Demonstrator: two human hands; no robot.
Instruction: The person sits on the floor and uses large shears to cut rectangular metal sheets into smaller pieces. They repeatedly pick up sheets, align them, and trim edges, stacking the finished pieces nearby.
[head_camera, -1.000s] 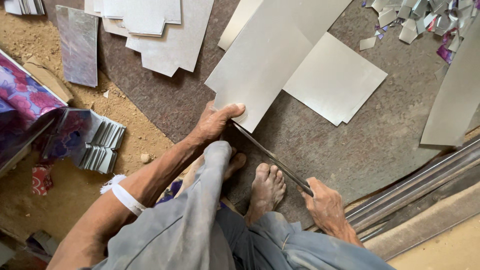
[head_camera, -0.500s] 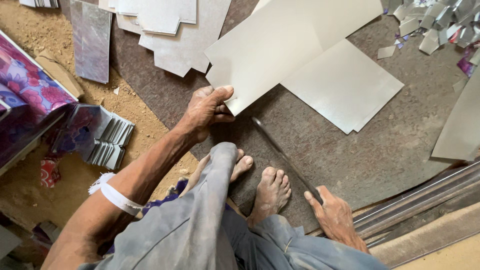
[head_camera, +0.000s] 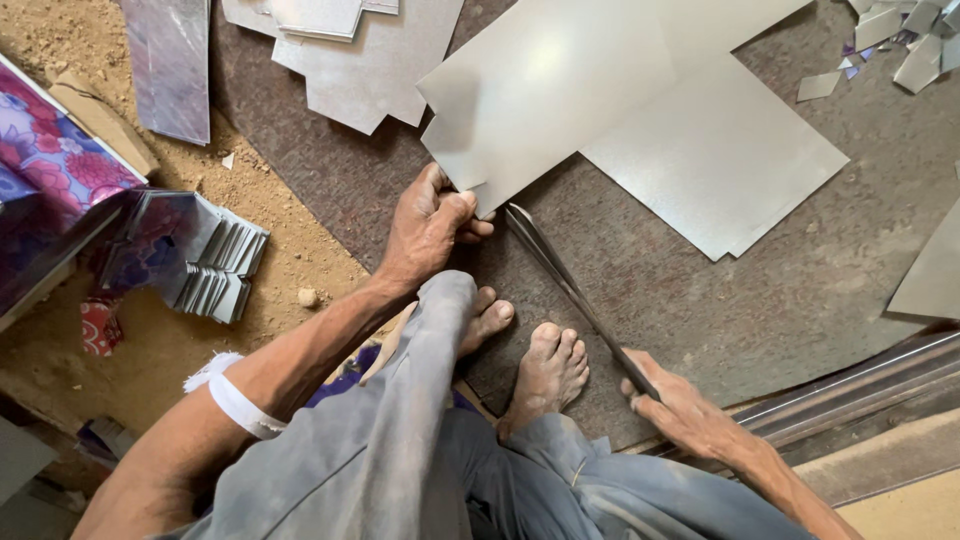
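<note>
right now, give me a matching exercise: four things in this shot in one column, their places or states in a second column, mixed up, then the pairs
Things:
1. left hand
2. right hand
3. shears
4. folded stack

Places or states:
a. on the sandy ground, far left
b. pinching the corner of the metal sheet
c. blades near the sheet's edge, above the feet
d. gripping the shears' handles, low right

Pairs: 1-b, 2-d, 3-c, 4-a

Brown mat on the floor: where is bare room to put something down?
The brown mat is bare between the large shiny metal sheet, the long metal shears and the metal rail. It is crowded at the top, around the stacked grey sheets and the small metal offcuts.
</note>
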